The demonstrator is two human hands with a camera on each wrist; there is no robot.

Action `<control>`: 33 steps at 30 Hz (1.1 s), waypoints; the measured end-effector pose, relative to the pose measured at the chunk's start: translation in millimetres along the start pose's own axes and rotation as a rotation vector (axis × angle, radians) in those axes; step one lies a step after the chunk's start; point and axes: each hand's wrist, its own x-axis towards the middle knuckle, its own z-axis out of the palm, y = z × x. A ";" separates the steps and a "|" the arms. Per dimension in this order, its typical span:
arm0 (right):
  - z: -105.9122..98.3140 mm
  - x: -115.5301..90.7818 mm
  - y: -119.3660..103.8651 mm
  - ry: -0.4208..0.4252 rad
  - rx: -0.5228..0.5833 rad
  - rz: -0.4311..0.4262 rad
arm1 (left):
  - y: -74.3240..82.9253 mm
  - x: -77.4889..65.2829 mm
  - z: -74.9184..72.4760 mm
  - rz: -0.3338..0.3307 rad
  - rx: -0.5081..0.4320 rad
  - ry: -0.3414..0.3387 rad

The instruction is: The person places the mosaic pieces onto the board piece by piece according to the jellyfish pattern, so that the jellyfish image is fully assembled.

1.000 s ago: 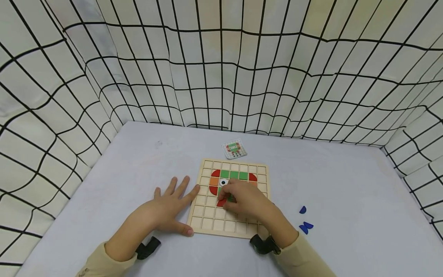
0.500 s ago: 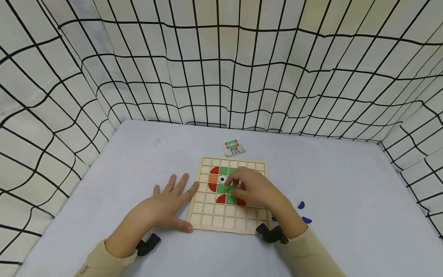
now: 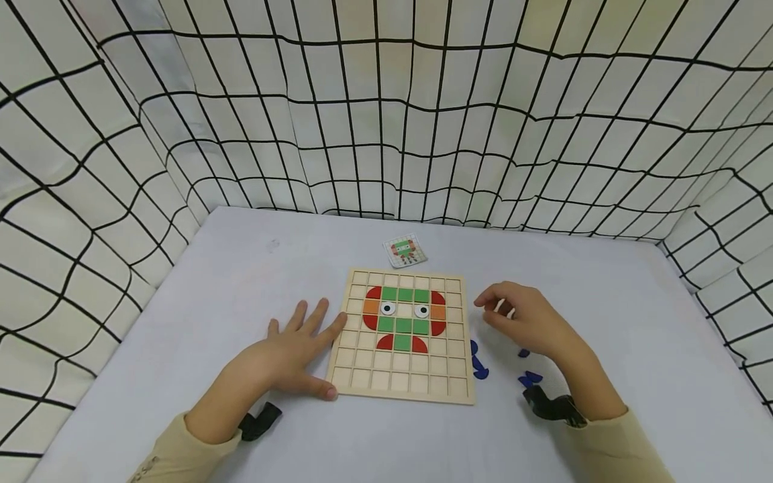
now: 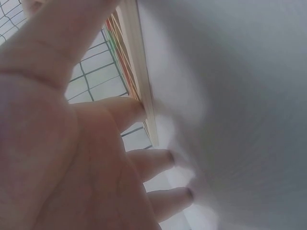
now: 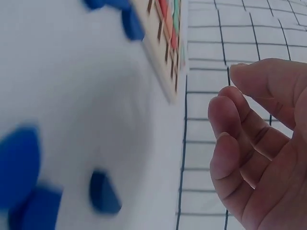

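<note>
A wooden grid board (image 3: 399, 382) lies on the white table, with coloured pieces set in its squares. Green tiles (image 3: 403, 326), red rounded pieces (image 3: 384, 343), orange tiles (image 3: 437, 312) and two round eye pieces (image 3: 387, 308) form a figure there. Spread flat, my left hand (image 3: 296, 359) touches the board's left edge with thumb and index finger. My right hand (image 3: 525, 318) hovers off the board's right side, fingers loosely bent, nothing between them in the right wrist view. Under and beside it lie blue pieces (image 3: 480, 371), including a half-round one (image 5: 103, 192).
A small printed card (image 3: 405, 251) with a similar figure lies behind the board. Black netting (image 3: 386, 100) over white sheeting rises along the table's back and sides. More blue pieces (image 3: 529, 379) lie near the right wrist.
My right hand has lifted away from the figure and moved right, off the board, uncovering the right eye piece and blue pieces beside the board. The left hand stays put.
</note>
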 end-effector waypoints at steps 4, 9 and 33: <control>-6.9 -15.4 15.4 -0.032 -0.030 0.036 | -0.6 -1.6 -0.3 0.001 -0.007 0.002; -11.9 -32.1 34.3 -0.124 -0.101 0.071 | -0.6 -1.6 -0.4 0.006 -0.010 0.003; -5.3 -43.3 41.4 -0.198 -0.062 0.122 | -0.4 -1.4 -0.1 0.001 -0.002 0.004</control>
